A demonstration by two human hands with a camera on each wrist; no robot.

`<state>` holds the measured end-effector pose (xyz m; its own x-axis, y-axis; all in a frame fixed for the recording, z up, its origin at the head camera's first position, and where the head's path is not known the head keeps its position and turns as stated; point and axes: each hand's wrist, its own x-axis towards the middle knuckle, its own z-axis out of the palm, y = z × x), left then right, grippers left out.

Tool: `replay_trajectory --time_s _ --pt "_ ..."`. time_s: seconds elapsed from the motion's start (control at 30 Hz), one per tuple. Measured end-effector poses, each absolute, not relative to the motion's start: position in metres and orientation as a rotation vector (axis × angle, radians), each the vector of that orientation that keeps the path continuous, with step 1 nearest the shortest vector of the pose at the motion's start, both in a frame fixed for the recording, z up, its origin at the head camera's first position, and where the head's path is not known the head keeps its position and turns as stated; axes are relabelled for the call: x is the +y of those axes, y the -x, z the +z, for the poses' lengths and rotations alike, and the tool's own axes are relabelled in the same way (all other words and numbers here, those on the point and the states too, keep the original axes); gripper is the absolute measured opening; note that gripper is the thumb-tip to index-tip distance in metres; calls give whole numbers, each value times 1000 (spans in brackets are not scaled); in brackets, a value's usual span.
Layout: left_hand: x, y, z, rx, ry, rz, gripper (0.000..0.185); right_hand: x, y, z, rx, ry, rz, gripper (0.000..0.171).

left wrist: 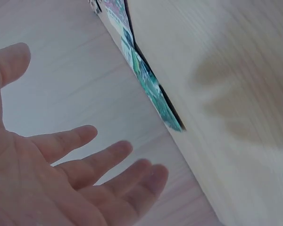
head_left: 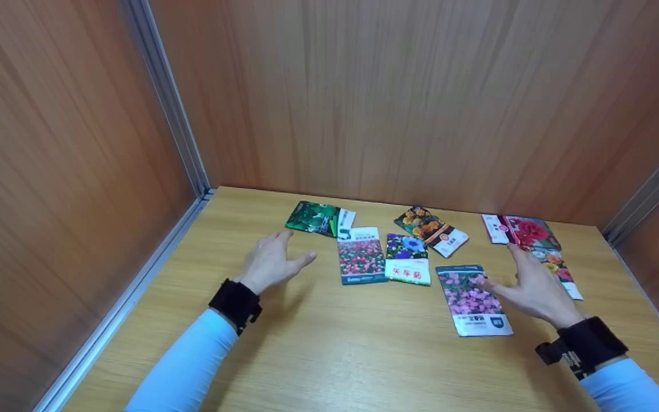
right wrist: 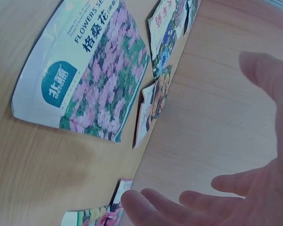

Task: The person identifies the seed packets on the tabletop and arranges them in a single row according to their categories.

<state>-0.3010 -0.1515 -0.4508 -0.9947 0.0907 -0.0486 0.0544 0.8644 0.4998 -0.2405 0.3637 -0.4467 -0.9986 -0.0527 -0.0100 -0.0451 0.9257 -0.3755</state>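
Several flower seed packets lie spread over the wooden table. My left hand (head_left: 272,263) is raised at the left with thumb and fingers apart, nearest the green-leaf packet (head_left: 311,217), and holds nothing. Right of that lie the pink-red packet (head_left: 362,257) and the blue-flower packet (head_left: 408,266). My right hand (head_left: 538,292) hovers between the pink-flower packet (head_left: 475,303) and the mixed-flower packet (head_left: 559,266). Its fingers are spread and empty, also in the right wrist view, where the pink-flower packet (right wrist: 104,80) shows large. The red-flower packet (head_left: 531,230) overlaps the mixed-flower one.
An orange-flower packet (head_left: 429,229) lies near the back edge. Wood-grain panels stand behind the table (head_left: 329,355) and at both sides. Metal strips (head_left: 172,109) run along the panel corners. Dark camera straps (head_left: 235,303) circle both wrists.
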Motion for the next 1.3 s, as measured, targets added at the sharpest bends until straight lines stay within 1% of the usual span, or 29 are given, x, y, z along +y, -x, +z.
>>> replay_trajectory --time_s 0.13,0.4,0.6,0.83,0.93,1.07,1.13,1.17,1.2,1.3 --pt "-141 307 -455 2890 -59 871 96 358 240 -450 3049 78 -609 121" --pt "-117 318 -457 2790 6 960 85 328 249 -458 2928 113 -831 111" --pt "-100 323 -462 2712 1 1025 87 309 258 -462 2896 153 -948 101" --pt "-83 332 -469 2579 -7 1068 88 292 267 -461 2837 194 -1054 99" --pt "-72 335 -471 2619 18 1002 88 286 271 -462 2811 199 -1080 97" --pt "-53 345 -472 2712 36 784 70 278 275 -464 2797 211 -1101 91" --pt "-42 350 -473 2767 49 638 64 274 277 -465 2797 236 -1109 87" --pt "-37 354 -475 2790 61 569 65 272 277 -466 2799 243 -1107 86" --pt "-31 357 -477 2815 75 498 70 270 278 -467 2798 252 -1108 84" --pt "-18 366 -483 2876 140 306 94 263 281 -469 2774 262 -1107 83"
